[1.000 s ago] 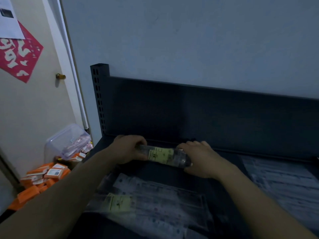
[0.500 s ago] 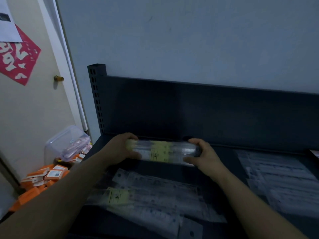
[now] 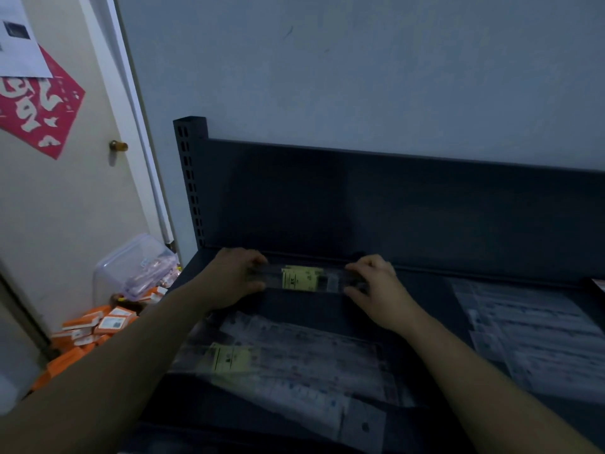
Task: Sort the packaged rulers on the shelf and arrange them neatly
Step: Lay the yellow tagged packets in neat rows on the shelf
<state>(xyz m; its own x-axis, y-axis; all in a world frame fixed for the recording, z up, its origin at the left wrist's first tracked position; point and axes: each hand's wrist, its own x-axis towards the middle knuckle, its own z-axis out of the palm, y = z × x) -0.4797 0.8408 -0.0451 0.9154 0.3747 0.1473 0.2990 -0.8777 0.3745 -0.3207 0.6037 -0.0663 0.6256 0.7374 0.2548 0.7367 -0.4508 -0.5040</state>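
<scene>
— What carries the things, and what is around it?
— A dark metal shelf [image 3: 294, 309] against a pale wall [image 3: 360, 77], its perforated post [image 3: 190, 178] at the back left corner. Left of the shelf, orange boxes [image 3: 98, 326] lie near a door [image 3: 65, 198].

— Is there open room?
— Bare shelf between the back edge and the loose packets [image 3: 294, 352] near the front edge. More packets [image 3: 530, 332] lie at the right edge.

— And the rulers?
— The packaged rulers [image 3: 306, 279] are along the back edge, long axis left to right. The left hand [image 3: 229, 280] and right hand [image 3: 376, 286] grip the ends, fingers curled around them; the picture is dim, so it is probably one bundle.
</scene>
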